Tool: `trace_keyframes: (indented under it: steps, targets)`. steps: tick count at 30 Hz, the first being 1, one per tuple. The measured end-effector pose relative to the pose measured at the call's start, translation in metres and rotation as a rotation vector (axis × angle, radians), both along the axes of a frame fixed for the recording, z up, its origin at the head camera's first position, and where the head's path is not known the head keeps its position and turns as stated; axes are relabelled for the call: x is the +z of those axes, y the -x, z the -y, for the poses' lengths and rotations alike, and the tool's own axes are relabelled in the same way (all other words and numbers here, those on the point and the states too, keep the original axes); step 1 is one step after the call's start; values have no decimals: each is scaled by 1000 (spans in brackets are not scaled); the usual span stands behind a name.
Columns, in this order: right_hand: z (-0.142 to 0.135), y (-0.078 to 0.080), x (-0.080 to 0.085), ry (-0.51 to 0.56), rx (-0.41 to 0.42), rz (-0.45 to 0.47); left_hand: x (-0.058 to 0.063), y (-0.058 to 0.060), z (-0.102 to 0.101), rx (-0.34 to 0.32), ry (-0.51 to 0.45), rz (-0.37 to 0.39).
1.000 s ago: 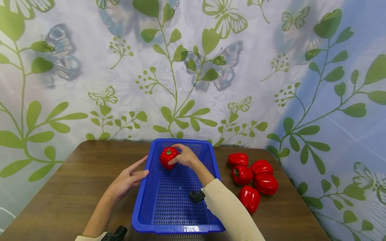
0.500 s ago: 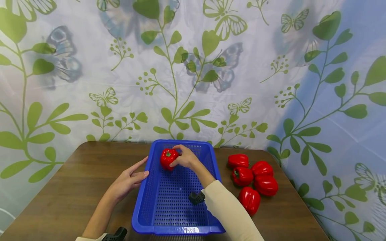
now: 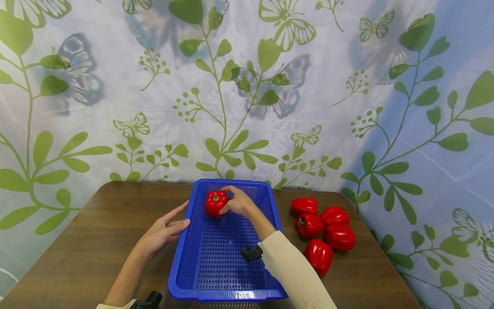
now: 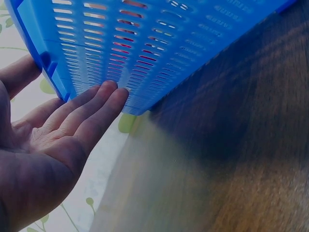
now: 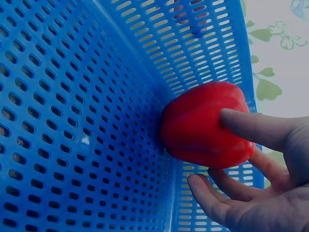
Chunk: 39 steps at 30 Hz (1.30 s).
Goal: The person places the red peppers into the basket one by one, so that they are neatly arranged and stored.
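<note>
A red bell pepper (image 3: pixel 216 205) with a green stem stands in the far left corner of a blue perforated basket (image 3: pixel 227 295). My right hand (image 3: pixel 238 201) holds it from the right, thumb on its near side. In the right wrist view the thumb presses the pepper (image 5: pixel 203 128), and the other fingers curl behind and below it. Outside the basket's left wall is my left hand (image 3: pixel 164 231), fingers extended and touching the side and rim. The left wrist view shows its fingertips against the slotted wall (image 4: pixel 159 48).
Several more red bell peppers (image 3: pixel 310 225) lie on the brown wooden table (image 3: pixel 127 214) to the right of the basket. Behind the table hangs a cloth (image 3: pixel 247 86) printed with leaves and butterflies.
The pepper in the basket has shifted and tilted very slightly under my right hand. Both hands, the basket and the other peppers stay nearly where they were.
</note>
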State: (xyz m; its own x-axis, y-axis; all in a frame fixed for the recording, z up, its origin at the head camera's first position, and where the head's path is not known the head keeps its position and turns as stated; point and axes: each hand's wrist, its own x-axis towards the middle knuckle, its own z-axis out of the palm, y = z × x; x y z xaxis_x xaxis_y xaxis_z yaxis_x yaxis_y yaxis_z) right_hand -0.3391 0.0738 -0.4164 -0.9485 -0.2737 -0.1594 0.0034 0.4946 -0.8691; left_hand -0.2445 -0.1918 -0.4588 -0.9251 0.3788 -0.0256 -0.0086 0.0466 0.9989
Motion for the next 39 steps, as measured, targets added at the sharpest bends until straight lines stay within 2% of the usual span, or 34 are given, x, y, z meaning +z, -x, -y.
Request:
trace_keyframes:
  steps: [6,20,28,39]
  targets:
    - [-2,-1,-1,3,-1,10,-2,-1,-1,-13,-8,-4]
    - [-6,-6,-4,2,6,6,-8,-6,-3,5,-6,-18]
    - [-6,-2,-1,19,21,-4,-6,-4,0,1,-15,-14]
    - [-12,-4,8,62,20,21,-8,-4,-1,-4,-7,-24]
